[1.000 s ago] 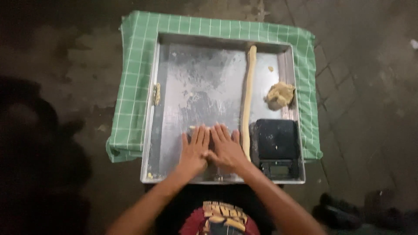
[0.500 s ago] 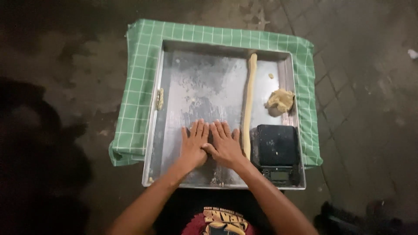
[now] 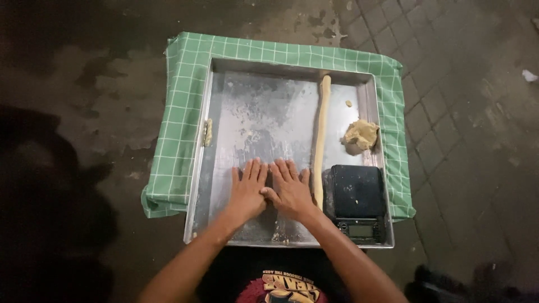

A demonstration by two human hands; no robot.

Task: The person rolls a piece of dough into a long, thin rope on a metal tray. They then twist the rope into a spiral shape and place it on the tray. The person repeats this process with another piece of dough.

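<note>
Hands have barely shifted over the last second: left hand (image 3: pixel 247 192) and right hand (image 3: pixel 289 191) stay flat, fingers spread, gripping nothing, low-centre on the metal tray (image 3: pixel 224 168). Probably a small dough piece is being rolled beneath them, though it is hidden. Just right of them lies the long dough rope (image 3: pixel 321 140).

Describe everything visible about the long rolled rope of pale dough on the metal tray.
The long rope of pale yellow dough lies flat on the bare metal tray, stretched almost straight from the far rim toward the near edge, bending slightly along its length. It looks soft, smooth and fairly even in thickness. Its near end sits between the right hand and the black digital scale, close beside both; whether it touches either cannot be told. A separate lump of dough sits apart to its right.
</note>
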